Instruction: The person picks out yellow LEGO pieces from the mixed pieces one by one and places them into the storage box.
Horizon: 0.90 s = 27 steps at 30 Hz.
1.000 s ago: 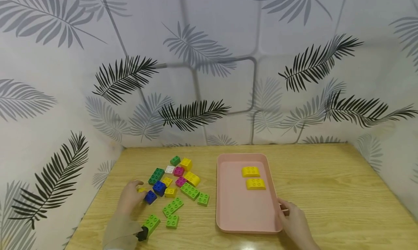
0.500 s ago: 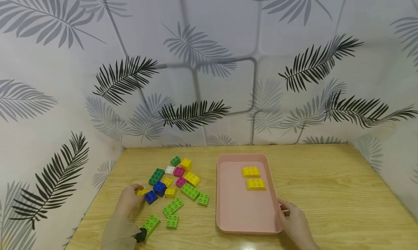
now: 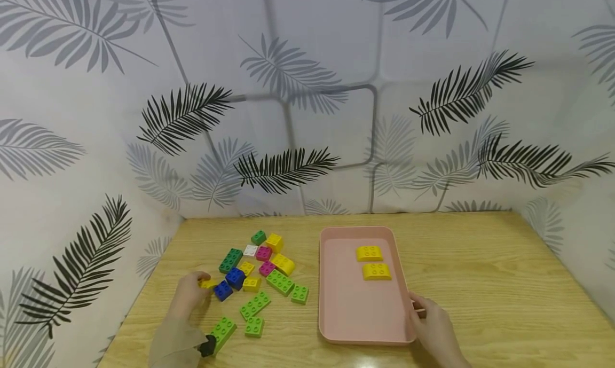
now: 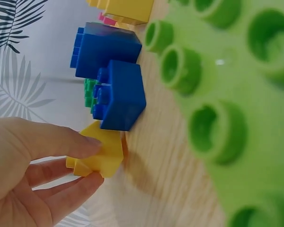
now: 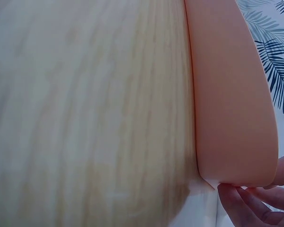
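A leaf-print cloth (image 3: 307, 127) hangs behind a wooden table (image 3: 480, 266). The left hand (image 3: 188, 295) pinches a yellow block (image 4: 108, 150) between thumb and fingers; a blue block (image 3: 223, 290) sits just to that hand's right. The right hand (image 3: 433, 325) grips a pink tray (image 3: 355, 312) on its left, with two yellow bricks (image 3: 377, 272) inside.

Shows yellow studded plastic block (image 4: 110, 155) in left fingers (image 4: 57, 142), pink rectangular tray (image 3: 357, 310) at right fingers (image 5: 234, 203), leaf-patterned white backdrop (image 3: 331, 127) beyond.
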Tool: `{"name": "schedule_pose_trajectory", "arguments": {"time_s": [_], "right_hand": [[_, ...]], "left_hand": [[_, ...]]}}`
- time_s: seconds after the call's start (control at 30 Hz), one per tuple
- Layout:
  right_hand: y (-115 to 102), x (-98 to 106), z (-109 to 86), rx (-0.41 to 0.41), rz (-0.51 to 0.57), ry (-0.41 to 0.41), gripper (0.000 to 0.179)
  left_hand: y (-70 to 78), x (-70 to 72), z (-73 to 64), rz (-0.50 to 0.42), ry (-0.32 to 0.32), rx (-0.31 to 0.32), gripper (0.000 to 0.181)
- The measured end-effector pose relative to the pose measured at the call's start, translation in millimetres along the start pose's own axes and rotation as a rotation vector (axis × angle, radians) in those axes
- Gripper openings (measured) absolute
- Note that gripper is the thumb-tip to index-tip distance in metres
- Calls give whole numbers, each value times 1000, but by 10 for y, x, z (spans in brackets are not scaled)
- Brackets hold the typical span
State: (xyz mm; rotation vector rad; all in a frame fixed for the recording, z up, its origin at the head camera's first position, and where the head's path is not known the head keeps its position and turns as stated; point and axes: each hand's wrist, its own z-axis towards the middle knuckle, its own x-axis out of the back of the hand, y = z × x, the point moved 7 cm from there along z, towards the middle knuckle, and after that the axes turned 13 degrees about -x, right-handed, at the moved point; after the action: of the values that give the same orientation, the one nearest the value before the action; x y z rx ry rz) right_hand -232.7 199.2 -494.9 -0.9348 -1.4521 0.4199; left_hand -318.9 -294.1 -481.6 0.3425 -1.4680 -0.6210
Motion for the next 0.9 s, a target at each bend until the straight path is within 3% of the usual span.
{"name": "schedule_pose_trajectory", "arguments": {"time_s": [0.27, 0.4, 0.6, 0.9], "right_hand": [[-10, 5, 1, 5, -5, 0, 34], [-13, 8, -1, 4, -6, -3, 35], [-16, 7, 3, 4, -13, -9, 35], [-26, 16, -1, 18, -12, 2, 35]], "left_hand": [[30, 91, 27, 11, -5, 37, 35], [96, 128, 75, 29, 0, 25, 35], [312, 166, 194, 67, 18, -22, 32], [690, 117, 451, 53, -3, -11, 34]]}}
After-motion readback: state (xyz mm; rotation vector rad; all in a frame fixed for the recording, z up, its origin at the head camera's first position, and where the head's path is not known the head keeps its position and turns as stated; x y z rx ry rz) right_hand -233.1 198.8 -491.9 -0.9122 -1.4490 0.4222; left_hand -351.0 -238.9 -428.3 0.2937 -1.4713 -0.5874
